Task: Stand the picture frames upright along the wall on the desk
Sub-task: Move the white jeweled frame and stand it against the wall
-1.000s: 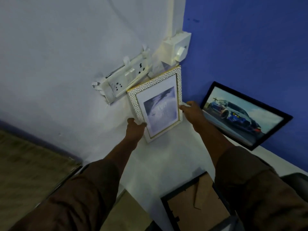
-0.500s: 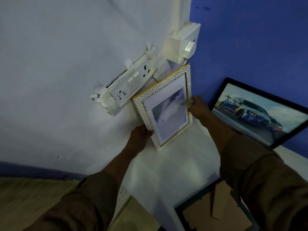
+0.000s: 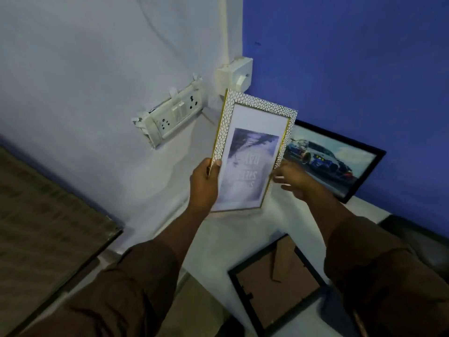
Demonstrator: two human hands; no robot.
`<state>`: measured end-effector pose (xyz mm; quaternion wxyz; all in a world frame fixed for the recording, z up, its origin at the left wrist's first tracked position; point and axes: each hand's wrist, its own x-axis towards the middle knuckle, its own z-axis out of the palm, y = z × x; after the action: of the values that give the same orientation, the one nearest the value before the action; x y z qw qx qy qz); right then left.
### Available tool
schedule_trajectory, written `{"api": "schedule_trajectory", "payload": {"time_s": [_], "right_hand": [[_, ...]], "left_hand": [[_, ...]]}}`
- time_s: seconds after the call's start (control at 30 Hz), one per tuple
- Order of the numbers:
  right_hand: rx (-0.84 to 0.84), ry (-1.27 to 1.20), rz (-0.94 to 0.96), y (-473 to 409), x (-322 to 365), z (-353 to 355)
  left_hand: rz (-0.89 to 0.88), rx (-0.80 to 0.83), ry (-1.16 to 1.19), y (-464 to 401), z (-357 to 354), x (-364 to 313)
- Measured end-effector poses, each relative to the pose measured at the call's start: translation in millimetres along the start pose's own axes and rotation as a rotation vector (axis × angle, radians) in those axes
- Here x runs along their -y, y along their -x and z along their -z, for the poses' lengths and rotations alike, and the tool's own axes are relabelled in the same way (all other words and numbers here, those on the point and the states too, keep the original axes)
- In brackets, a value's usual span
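Frame centre: left hand [image 3: 204,183] grips the rectangular white pebble-textured, gold-edged frame [image 3: 252,152], lifted above the white tabletop [image 3: 233,229]. Right hand [image 3: 295,178] fingertips pinch its right edge.

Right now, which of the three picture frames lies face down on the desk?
The black frame nearest the person, showing its brown backing and stand. The car picture leans on the blue wall; the white pebbled frame is in the left hand.

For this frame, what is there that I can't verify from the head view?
- White patterned frame: its bottom left corner, covered by the left hand; its print's text, blurred.
- Face-down black frame: its picture side, turned to the desk.
- Car picture frame: left end, behind the white frame.
- Right hand: grip unclear.
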<state>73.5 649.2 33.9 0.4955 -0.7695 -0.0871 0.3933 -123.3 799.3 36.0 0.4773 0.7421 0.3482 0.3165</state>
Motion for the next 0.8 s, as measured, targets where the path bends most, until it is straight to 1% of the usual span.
{"api": "schedule_trajectory", "payload": {"time_s": [0.07, 0.1, 0.13, 0.2, 0.23, 0.3, 0.37, 0.4, 0.43, 0.47, 0.5, 0.53, 0.6, 0.63, 0.67, 0.8], "right_hand": [[0.002, -0.026, 0.032, 33.1, -6.2, 16.6], [-0.041, -0.015, 0.057, 49.5, -7.9, 25.4], [-0.122, -0.021, 0.096, 61.2, -9.3, 34.2], [-0.394, -0.059, 0.213, 99.9, -5.5, 59.8], [-0.545, -0.077, 0.3, 122.7, 1.1, 69.5], [-0.804, 0.012, 0.56, 175.3, 13.9, 89.3], [-0.971, 0.218, 0.846, 224.5, 31.3, 99.4], [-1.022, 0.344, 0.971, 246.4, 35.8, 104.9], [-1.042, 0.488, 1.065, 268.8, 41.8, 107.9], [-1.026, 0.648, 1.133, 287.3, 44.8, 113.0], [-0.975, 0.818, 1.17, 296.9, 48.4, 115.6], [-0.902, 0.982, 1.167, 310.3, 48.8, 120.0], [-0.739, 1.235, 1.05, 333.8, 44.2, 125.4], [-0.697, 1.29, 0.986, 343.4, 40.1, 127.3], [-0.692, 1.289, 0.946, 352.3, 36.0, 130.0], [-0.786, 1.149, 0.874, 395.0, 17.0, 143.7]], "left_hand": [[-0.063, -0.011, -0.021, 22.4, -2.9, -29.7], [-0.091, 0.0, -0.05, 30.6, -2.7, -43.7], [-0.131, 0.01, -0.095, 36.5, -1.5, -57.2], [-0.248, 0.037, -0.215, 51.6, 1.3, -91.0], [-0.299, 0.056, -0.275, 55.8, 2.6, -106.8], [-0.404, 0.102, -0.402, 70.6, 3.3, -143.5], [-0.513, 0.132, -0.551, 79.1, 3.7, -178.6], [-0.591, 0.15, -0.621, 87.5, 3.5, -195.8], [-0.665, 0.174, -0.692, 95.5, 3.5, -211.7], [-0.736, 0.198, -0.761, 104.9, 2.9, -229.0], [-0.79, 0.215, -0.826, 109.8, 2.1, -242.7], [-0.844, 0.226, -0.884, 119.5, 2.0, -258.7], [-0.931, 0.25, -0.977, 140.2, 2.0, -285.4], [-0.972, 0.26, -1.002, 149.1, 1.5, -296.2], [-1.018, 0.269, -1.013, 157.1, 0.9, -305.7], [-1.175, 0.26, -0.986, 195.2, 0.0, -324.7]]}}
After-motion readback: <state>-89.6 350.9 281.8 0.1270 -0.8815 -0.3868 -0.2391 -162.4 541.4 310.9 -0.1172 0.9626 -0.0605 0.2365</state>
